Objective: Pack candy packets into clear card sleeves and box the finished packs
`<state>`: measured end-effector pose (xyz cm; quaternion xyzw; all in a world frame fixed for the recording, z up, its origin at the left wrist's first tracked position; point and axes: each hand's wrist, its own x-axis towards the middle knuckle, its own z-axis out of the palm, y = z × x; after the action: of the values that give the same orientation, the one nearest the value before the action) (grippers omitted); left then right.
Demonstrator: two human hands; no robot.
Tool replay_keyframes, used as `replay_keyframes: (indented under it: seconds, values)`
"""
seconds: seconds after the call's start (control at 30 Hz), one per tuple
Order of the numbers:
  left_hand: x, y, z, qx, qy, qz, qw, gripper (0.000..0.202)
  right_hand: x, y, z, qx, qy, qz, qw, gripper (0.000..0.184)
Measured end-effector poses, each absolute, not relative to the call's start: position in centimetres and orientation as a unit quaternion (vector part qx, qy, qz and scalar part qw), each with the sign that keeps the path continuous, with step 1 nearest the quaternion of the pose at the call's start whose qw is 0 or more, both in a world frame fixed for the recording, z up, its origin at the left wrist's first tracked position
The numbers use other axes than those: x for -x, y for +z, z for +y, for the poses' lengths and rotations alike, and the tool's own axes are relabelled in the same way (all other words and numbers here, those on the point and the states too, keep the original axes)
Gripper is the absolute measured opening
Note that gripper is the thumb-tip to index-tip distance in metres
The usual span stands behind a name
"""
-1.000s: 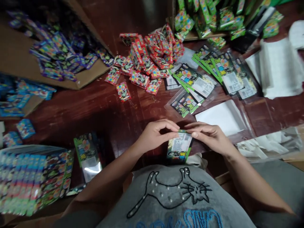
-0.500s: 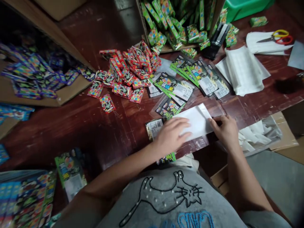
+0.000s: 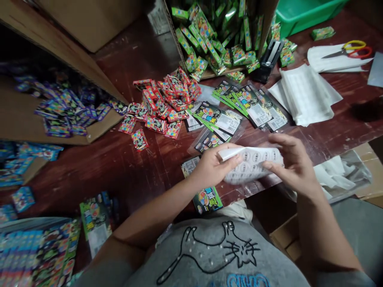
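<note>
A white sheet of round stickers [image 3: 254, 161], printed with small circles, is bent in a curve above the table's front edge. My left hand [image 3: 214, 163] pinches its left end, thumb on top of the printed face. At the right end, my right hand [image 3: 295, 163] has its fingers apart, with the thumb over the sheet's edge; whether it presses there is hard to see. Beneath my left wrist lie printed green-and-black packets [image 3: 208, 199], partly covered. Just beyond the sheet are more green-and-black card packets [image 3: 217, 117] in clear sleeves.
Red candy boxes [image 3: 157, 123] are piled left of centre. Cartons hold green boxes [image 3: 209, 48] and purple boxes [image 3: 66, 111]. A black tape dispenser [image 3: 267, 61], stacked white sheets [image 3: 308, 95] and scissors [image 3: 347, 50] lie right. White scraps fill a clear bin [image 3: 341, 175] below the table edge.
The sheet has been lifted off the table and turned so its printed circles show, and it now curves. My left hand has closed on its left end; my right hand's fingers have spread.
</note>
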<state>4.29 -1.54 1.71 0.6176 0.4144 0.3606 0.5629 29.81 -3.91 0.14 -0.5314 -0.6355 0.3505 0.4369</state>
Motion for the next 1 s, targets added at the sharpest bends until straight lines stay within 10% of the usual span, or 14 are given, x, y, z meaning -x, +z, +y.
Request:
replay_keyframes:
  seconds: [0.17,0.37,0.53,1.0]
  values:
    - [-4.2,0.9,-0.6,-0.595,0.434,0.41,0.538,0.05,-28.2,0.6,-3.0,0.512,0.428,-0.591,0.452,0.022]
    - [-4.2,-0.8,0.8,-0.635,0.404,0.453,0.479,0.02,-28.3,-0.4,-3.1,0.547,0.458,-0.522,0.467,0.033]
    - [-4.7,-2.1,1.8,-0.636,0.382,0.49,0.459,0.061,-28.9,-1.7,-3.2,0.584,0.481,-0.472,0.453,0.042]
    - [-6.1,-5.0,3.4,-0.588,0.32,0.471,0.574,0.031,-35.2,-0.6,2.5,0.482,0.405,-0.731,0.264,0.03]
